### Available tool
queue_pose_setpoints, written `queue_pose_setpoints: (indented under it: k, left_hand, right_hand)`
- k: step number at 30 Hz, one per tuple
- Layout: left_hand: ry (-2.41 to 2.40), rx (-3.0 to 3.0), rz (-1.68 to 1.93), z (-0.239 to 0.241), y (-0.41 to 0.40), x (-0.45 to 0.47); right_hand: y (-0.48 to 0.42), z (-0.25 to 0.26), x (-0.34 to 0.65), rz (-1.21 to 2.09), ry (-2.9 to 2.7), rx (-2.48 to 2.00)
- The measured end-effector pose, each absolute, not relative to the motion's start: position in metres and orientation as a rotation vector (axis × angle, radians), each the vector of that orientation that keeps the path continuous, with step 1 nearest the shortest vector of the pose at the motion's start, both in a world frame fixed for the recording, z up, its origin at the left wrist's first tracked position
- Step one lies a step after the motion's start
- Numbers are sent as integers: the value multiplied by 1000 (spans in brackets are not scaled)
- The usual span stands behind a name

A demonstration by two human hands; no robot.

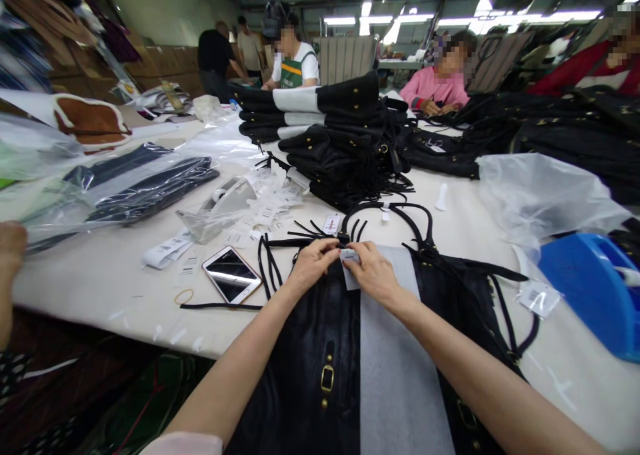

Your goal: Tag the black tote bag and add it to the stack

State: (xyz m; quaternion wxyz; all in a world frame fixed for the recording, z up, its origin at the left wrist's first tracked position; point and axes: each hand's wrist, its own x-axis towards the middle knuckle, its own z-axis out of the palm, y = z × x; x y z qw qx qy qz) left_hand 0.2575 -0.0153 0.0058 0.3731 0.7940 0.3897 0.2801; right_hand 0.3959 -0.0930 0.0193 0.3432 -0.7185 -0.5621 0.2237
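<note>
One tag (349,256), between left hand (313,263), right hand (376,275)

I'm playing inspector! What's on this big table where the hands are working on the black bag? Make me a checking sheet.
Surface: white table, long and crowded.
Job's things: black bag lying flat, a grey paper strip over it, and a small white tag at its top edge.
Clutter: phone, tape dispenser, loose labels, plastic bags, blue plastic thing.
Hands: right hand pinches the tag; left hand touches the bag's top, grip unclear.
Cables: nothing seen.
Surroundings: stacked black bags; other people at the far side.
</note>
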Motion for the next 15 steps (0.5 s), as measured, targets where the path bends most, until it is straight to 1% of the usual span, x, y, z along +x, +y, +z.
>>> queue_pose_setpoints:
  k: [2, 4, 10, 15]
  left_hand:
    - [1206, 2051, 734, 17, 3, 257]
    - [1383, 2118, 681, 24, 26, 265]
    - [1528, 2094, 523, 15, 71, 321]
    - [1559, 2008, 543, 8, 83, 340]
  right_hand:
    - [-103, 22, 392, 317, -1663, -2064]
    - [-107, 21, 387, 296, -1704, -2206]
    - [-100, 13, 390, 697, -1402, -2210]
    - [-101, 12, 400, 802, -1277, -2115]
